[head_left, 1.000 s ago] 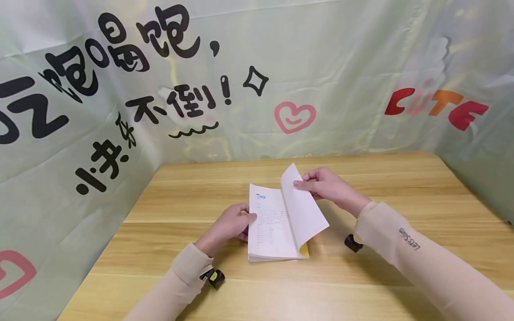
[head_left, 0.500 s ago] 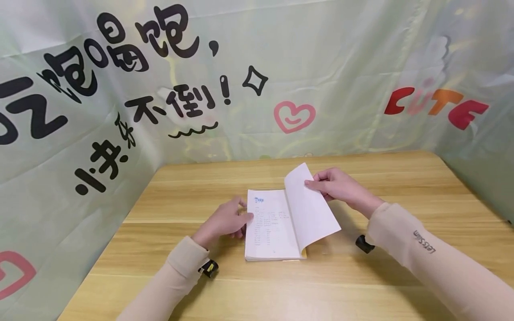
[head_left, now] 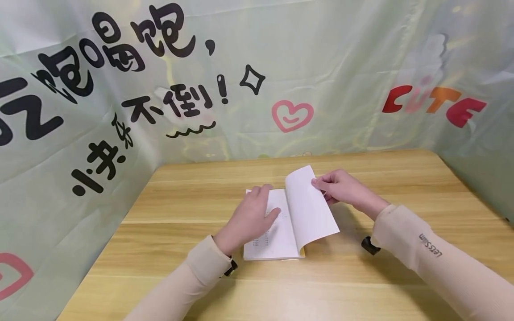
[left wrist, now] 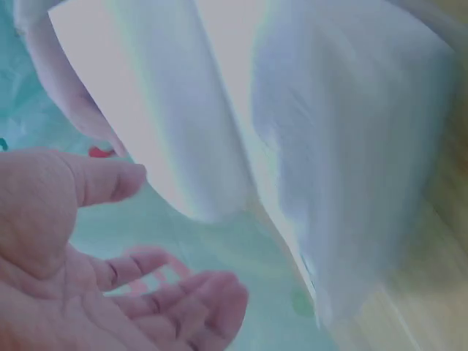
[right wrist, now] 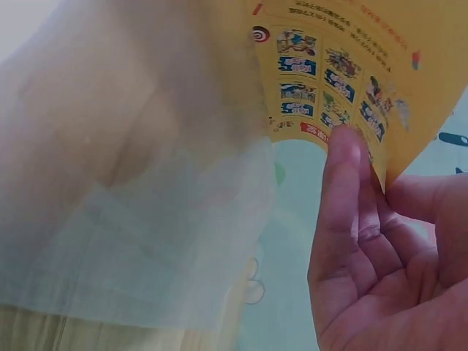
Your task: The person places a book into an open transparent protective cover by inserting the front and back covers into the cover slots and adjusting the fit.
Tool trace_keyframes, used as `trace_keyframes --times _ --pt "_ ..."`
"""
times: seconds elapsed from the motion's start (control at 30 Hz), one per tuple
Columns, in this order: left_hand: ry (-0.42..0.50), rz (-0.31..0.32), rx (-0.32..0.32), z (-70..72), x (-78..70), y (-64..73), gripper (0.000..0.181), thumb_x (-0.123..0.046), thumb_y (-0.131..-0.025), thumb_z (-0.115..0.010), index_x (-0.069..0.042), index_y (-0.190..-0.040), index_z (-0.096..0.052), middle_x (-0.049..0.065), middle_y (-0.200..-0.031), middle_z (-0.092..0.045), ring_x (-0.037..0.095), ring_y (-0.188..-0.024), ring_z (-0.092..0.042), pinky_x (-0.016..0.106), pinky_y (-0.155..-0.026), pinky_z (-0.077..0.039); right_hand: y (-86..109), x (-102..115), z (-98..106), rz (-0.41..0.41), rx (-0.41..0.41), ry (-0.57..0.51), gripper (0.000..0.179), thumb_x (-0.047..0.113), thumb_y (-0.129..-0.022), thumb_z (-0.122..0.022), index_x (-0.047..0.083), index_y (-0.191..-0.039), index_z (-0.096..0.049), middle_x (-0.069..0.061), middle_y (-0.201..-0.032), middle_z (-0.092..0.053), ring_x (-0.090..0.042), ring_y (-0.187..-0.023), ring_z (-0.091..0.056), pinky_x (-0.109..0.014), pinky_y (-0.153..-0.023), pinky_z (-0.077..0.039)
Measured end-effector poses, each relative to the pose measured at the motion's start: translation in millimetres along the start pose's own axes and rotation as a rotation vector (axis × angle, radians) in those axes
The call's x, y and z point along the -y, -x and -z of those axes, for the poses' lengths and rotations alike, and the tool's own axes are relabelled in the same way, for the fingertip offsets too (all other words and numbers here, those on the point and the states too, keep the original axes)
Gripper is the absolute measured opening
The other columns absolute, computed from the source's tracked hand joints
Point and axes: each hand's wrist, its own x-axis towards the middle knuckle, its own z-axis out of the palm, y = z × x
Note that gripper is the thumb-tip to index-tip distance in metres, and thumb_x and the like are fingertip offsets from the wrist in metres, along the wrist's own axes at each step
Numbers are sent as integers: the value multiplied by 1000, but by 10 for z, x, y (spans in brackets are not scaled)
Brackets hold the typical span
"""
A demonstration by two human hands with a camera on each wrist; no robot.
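Observation:
A paperback booklet (head_left: 263, 249) lies on the wooden table, its white printed page facing up. My right hand (head_left: 341, 189) pinches the far outer edge of the raised cover (head_left: 311, 209), which is white inside. In the right wrist view the cover's yellow outer face (right wrist: 329, 58) shows small coloured pictures, with the thumb on one side and fingers on the other. My left hand (head_left: 249, 218) hovers over the left part of the page and hides much of its print. The left wrist view shows the left hand (left wrist: 146, 278) with thumb and fingers spread apart, nothing between them.
The wooden table (head_left: 180, 196) extends on all sides of the booklet. Behind it and along its sides hang pale green fabric walls (head_left: 341, 67) with black lettering and a pink heart. Small black devices hang at both wrists, such as the right wrist device (head_left: 370, 245).
My left hand has let go of the booklet's left edge and moved right, over the page. My right hand has drawn the raised cover further right.

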Motion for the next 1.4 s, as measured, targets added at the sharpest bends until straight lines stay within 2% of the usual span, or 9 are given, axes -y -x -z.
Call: trace_keyframes --times 0.13,0.47,0.6,0.73,0.83,1.07,1.2,1.33,1.4 --pt "107 -62 85 -60 -121 -61 61 -35 -111 -60 -7 -161 -41 18 -163 -50 36 -149 -53 52 -122 -46 14 2 -27 19 6 30 47 32 -113 -56 -8 -131 -71 -8 -99 -79 -14 -79 -74 -36 -76 -65" --pt "78 -190 225 -200 -153 -190 67 -50 -113 -48 -20 -171 -32 10 -181 -17 29 -166 -26 51 -129 -38 -10 -58 -83 37 33 81 34 27 -111 -60 -1 -111 -79 1 -86 -76 -16 -81 -71 -31 -73 -58" --pt "69 -204 266 -206 -114 -205 67 -53 -113 -48 -23 -171 -32 11 -181 -15 30 -167 -23 53 -130 -35 -6 -83 -123 90 14 199 34 28 -111 -61 2 -102 -81 1 -84 -77 -15 -79 -69 -30 -70 -54" --pt "65 -199 301 -206 -75 -205 66 -54 -113 -47 -24 -170 -34 12 -181 -17 32 -167 -21 54 -131 -34 7 -81 -170 126 2 328 41 28 -110 -62 3 -79 -71 5 -63 -56 -11 -63 -48 -26 -60 -40" --pt "47 -189 318 -208 -57 -199 67 -55 -112 -47 -23 -170 -35 12 -180 -18 31 -168 -21 53 -130 -34 26 -79 -200 122 -7 389 38 28 -107 -65 8 -75 -72 8 -58 -42 -10 -59 -38 -26 -57 -33" --pt "-9 -158 324 -238 -42 -198 69 -58 -111 -48 -24 -169 -36 9 -180 -21 29 -167 -23 55 -129 -36 127 -112 -215 141 7 554 34 23 -102 -74 11 -72 -64 7 -60 -38 -10 -58 -39 -27 -58 -35" --pt "8 -115 315 -261 -49 -197 76 -59 -109 -53 -18 -169 -34 8 -180 -22 28 -167 -25 53 -128 -38 210 -157 -185 113 20 643 27 28 -97 -81 1 -100 -76 1 -69 -41 -15 -66 -42 -30 -60 -35" --pt "-1 -101 309 -278 -58 -204 75 -59 -107 -57 -15 -166 -39 8 -180 -25 28 -166 -27 53 -127 -41 292 -209 -145 98 46 726 68 36 -93 -85 -9 -139 -66 -7 -89 -57 -20 -77 -49 -33 -65 -41" --pt "-28 -112 298 -286 -65 -210 73 -59 -107 -57 -15 -163 -43 10 -178 -28 31 -164 -32 53 -125 -43 319 -230 -131 98 53 752 72 39 -91 -86 -9 -141 -64 -11 -100 -62 -22 -81 -52 -35 -68 -45"
